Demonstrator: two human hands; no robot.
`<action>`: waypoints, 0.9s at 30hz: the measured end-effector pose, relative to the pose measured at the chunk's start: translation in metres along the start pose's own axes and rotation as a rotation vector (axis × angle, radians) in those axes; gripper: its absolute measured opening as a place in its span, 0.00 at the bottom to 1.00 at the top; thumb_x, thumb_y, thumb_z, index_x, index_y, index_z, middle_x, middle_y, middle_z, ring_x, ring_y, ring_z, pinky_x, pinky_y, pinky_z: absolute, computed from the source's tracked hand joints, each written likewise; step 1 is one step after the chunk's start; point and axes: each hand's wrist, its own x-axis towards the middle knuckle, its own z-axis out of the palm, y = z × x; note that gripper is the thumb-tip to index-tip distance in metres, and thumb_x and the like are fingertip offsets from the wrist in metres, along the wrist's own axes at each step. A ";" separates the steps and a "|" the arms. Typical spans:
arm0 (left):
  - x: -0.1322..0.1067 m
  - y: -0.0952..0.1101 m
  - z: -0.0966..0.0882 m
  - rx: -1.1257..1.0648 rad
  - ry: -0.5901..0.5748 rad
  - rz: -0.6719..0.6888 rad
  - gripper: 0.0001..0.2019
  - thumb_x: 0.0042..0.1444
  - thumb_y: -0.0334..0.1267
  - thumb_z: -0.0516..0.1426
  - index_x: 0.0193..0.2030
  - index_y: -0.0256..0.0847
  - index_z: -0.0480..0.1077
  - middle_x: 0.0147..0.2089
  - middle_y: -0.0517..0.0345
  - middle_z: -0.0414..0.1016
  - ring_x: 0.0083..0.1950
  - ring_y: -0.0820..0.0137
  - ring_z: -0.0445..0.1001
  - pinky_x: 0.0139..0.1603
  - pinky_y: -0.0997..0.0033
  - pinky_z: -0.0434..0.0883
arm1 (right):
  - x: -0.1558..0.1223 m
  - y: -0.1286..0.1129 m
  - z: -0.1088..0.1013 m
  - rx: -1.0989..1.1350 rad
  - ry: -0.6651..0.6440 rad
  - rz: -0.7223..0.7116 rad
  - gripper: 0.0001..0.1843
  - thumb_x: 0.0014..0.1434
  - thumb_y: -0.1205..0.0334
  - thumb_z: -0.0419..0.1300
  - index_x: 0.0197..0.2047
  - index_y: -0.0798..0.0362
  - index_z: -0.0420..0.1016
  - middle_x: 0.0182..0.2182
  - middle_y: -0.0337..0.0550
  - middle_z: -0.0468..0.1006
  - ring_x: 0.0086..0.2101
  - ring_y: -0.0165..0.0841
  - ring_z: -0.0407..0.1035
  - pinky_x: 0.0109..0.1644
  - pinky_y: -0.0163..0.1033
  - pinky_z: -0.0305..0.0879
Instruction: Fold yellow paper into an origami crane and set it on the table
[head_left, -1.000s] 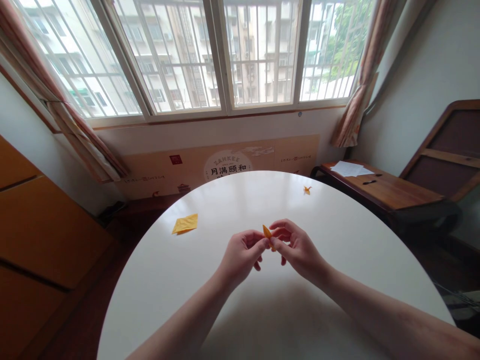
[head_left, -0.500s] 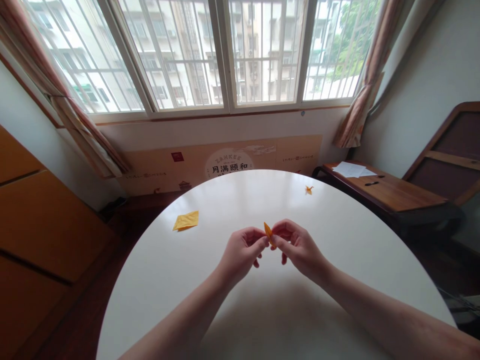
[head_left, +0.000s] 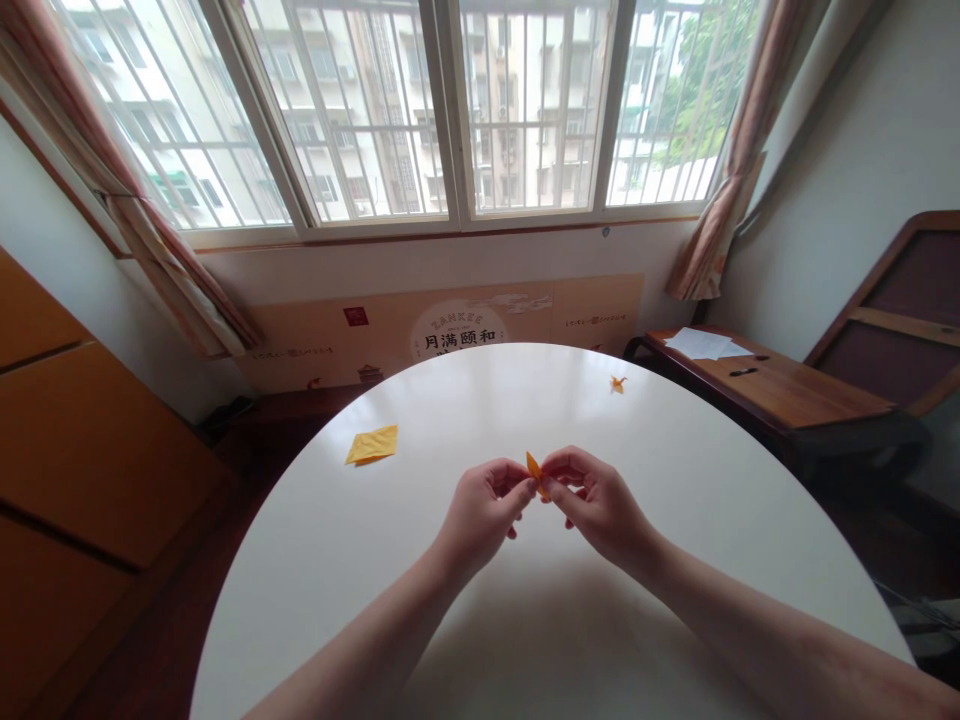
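A small folded orange paper piece [head_left: 534,468] is pinched between both of my hands above the middle of a round white table [head_left: 420,590]. My left hand [head_left: 484,512] grips its left side with curled fingers. My right hand [head_left: 596,505] pinches its right side with thumb and forefinger. Only the paper's pointed top shows; the rest is hidden by my fingers.
A flat stack of orange paper squares [head_left: 372,444] lies on the table at the left. A tiny finished orange paper crane [head_left: 617,383] stands at the far right of the table. A wooden bench [head_left: 772,385] with white sheets [head_left: 701,343] is beyond the table's right edge.
My hands have sunk slightly toward the table and the paper's tip now sticks out less between my fingers. The grip is unchanged.
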 end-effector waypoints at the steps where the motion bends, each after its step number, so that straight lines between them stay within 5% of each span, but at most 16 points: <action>1: 0.000 0.000 0.000 0.003 0.002 0.001 0.13 0.54 0.44 0.60 0.34 0.34 0.74 0.24 0.60 0.70 0.21 0.76 0.66 0.16 0.79 0.67 | 0.000 0.000 0.000 -0.007 -0.003 -0.001 0.05 0.62 0.60 0.59 0.39 0.51 0.73 0.32 0.43 0.78 0.33 0.35 0.76 0.22 0.31 0.67; 14: -0.003 0.000 0.005 0.048 0.033 0.055 0.04 0.49 0.33 0.56 0.31 0.37 0.71 0.23 0.63 0.68 0.21 0.76 0.66 0.16 0.81 0.66 | -0.002 0.002 0.002 -0.053 -0.001 -0.024 0.05 0.62 0.61 0.59 0.41 0.51 0.73 0.34 0.43 0.80 0.34 0.35 0.76 0.25 0.32 0.67; 27: -0.003 -0.003 0.004 0.082 0.032 0.082 0.06 0.55 0.38 0.57 0.33 0.37 0.72 0.24 0.62 0.69 0.21 0.75 0.68 0.16 0.79 0.67 | -0.002 0.002 0.003 -0.078 0.017 -0.056 0.06 0.62 0.61 0.59 0.43 0.50 0.74 0.36 0.43 0.81 0.35 0.36 0.77 0.26 0.33 0.66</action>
